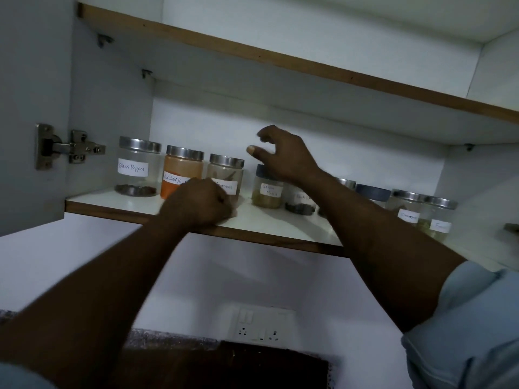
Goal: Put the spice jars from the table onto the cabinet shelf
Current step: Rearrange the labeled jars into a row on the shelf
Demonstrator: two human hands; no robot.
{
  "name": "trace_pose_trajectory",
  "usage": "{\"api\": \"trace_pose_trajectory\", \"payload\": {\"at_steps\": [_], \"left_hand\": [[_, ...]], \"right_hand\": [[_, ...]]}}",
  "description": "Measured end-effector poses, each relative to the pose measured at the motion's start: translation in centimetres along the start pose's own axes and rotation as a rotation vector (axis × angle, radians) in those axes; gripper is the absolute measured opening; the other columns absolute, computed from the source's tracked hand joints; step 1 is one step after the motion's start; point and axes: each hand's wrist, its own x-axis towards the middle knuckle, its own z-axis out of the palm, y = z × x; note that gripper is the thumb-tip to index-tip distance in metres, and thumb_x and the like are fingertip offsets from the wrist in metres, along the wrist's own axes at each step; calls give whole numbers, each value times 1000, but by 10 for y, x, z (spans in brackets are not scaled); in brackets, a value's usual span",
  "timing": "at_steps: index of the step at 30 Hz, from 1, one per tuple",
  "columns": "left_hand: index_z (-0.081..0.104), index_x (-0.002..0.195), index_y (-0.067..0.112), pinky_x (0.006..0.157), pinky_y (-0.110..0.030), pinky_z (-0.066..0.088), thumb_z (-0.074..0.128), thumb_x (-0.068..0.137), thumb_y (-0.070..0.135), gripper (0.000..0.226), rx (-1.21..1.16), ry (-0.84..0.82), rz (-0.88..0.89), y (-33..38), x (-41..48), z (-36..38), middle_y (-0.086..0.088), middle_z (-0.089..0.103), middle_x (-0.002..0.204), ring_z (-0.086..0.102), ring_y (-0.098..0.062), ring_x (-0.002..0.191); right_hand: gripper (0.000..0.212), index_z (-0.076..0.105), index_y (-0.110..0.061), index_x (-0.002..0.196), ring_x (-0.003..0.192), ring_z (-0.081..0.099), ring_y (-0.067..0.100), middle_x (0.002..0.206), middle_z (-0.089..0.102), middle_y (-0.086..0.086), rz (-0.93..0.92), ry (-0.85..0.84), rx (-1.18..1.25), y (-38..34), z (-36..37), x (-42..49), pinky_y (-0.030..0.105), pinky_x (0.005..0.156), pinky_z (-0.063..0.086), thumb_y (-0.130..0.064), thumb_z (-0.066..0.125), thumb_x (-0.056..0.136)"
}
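Spice jars (pixel 226 171) are being kept in a row on the white cabinet shelf (pixel 132 204), running from nine o'clock toward three o'clock of the view. Clear bodies are being capped by metal or dark lids and fronted by white handwritten labels. The Black Pepper jar (pixel 139 167) is standing at the nine o'clock end, with the orange-filled red chilli jar (pixel 182 171) just beside it. The left hand (pixel 200 204) is being rested on the shelf's front edge, fingers curled tightly together, nothing seen in them. The right hand (pixel 280 157) is being held above the dark-lidded Garam Masala jar (pixel 266 190), thumb and curled fingers apart, gripping nothing.
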Motion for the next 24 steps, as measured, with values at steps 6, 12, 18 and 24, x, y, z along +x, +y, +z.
{"api": "trace_pose_trajectory", "payload": {"at_steps": [6, 12, 18, 24], "left_hand": [[80, 96, 31, 59, -24, 45, 69, 83, 49, 24, 133, 141, -5, -23, -5, -13, 11, 69, 74, 61, -9, 70], [80, 89, 34, 70, -32, 57, 65, 81, 45, 20, 125, 136, 0, -23, -10, -12, 7, 71, 75, 64, -15, 71], [81, 89, 32, 70, -29, 54, 65, 86, 42, 18, 120, 135, 3, -31, -8, -11, 11, 72, 77, 62, -10, 72], [81, 88, 31, 66, -26, 47, 65, 88, 39, 18, 112, 148, 48, -24, -3, -10, 13, 69, 74, 59, -8, 70]], "right_hand": [[77, 46, -23, 148, 127, 54, 21, 146, 55, 3, -71, -236, -112, -36, 25, 1, 34, 98, 43, -55, 73, 84], [80, 47, -24, 145, 123, 55, 25, 140, 57, 4, -52, -210, -178, -42, 51, 2, 40, 98, 46, -54, 79, 78], [78, 47, -23, 145, 120, 58, 27, 139, 59, 5, -3, -185, -266, -30, 69, 9, 38, 98, 44, -53, 78, 80], [79, 46, -24, 145, 120, 59, 28, 138, 60, 5, 40, -182, -283, -12, 73, 17, 40, 100, 44, -54, 78, 79]]}}
